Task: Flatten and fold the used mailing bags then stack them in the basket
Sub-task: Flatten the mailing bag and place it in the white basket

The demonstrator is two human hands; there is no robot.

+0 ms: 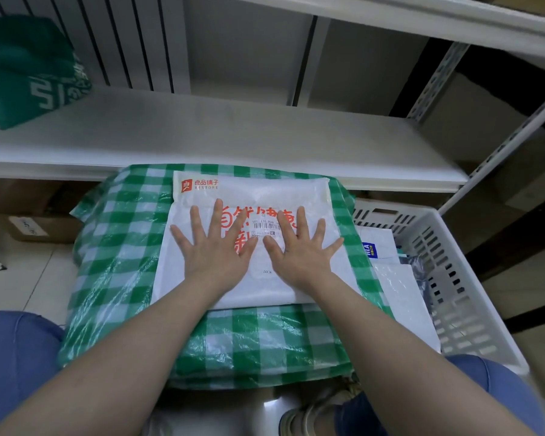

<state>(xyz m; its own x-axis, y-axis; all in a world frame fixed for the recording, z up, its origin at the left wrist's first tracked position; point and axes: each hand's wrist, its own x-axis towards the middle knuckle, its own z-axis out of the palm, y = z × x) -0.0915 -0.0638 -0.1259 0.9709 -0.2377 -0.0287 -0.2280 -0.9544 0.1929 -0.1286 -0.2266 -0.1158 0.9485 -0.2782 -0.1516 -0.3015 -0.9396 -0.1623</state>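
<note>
We press the white mailing bag (252, 196) flat on the green-check bundle (132, 247) w/ left hand (216, 247) & right hand (299, 250), fingers splayed straight; best sweep outward to push air out, then fold, basket (460, 278) being just beside.

the mailing bag (252, 190) lies flat on the bundle (123, 247), toward its far right corner. the left hand (214, 250) and right hand (299, 253) rest side by side on the bag's middle, thumbs nearly touching. the basket (482, 278) stands just beside the bundle's right edge, with other bags (397, 287) stacked in it. behind the bundle runs the shelf (233, 133); a cloth bag (29, 73) sits at its left end. a box (32, 228) lies under the shelf, left of the bundle.
</note>
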